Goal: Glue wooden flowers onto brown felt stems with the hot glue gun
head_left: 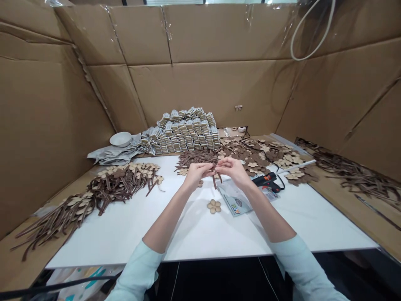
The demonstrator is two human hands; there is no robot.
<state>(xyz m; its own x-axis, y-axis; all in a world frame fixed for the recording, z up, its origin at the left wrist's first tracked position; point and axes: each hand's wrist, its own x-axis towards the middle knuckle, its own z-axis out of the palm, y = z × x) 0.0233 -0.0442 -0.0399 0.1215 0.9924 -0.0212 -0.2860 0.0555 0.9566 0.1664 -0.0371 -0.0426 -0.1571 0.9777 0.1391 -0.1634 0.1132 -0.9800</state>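
My left hand [198, 173] and my right hand [234, 169] meet fingertip to fingertip above the middle of the white table. Between them they pinch a thin brown strip [214, 182], its ends hanging below the fingers; the part in the fingers is mostly hidden. Closer to me, a tan five-petal flower piece [214, 206] lies flat on the tabletop. Another small flower piece [200, 183] shows beside my left hand. Under my right forearm is a clear printed bag [236, 205], with a black and orange glue gun [266, 182] lying at its far side.
Stacked small packets [188, 133] stand at the back near a white bowl [120, 139]. Piles of brown strips [115, 188] and flower pieces cover the left side. More flower cutouts [257, 156] spread at back right. Cardboard walls [219, 92] enclose the table [125, 234].
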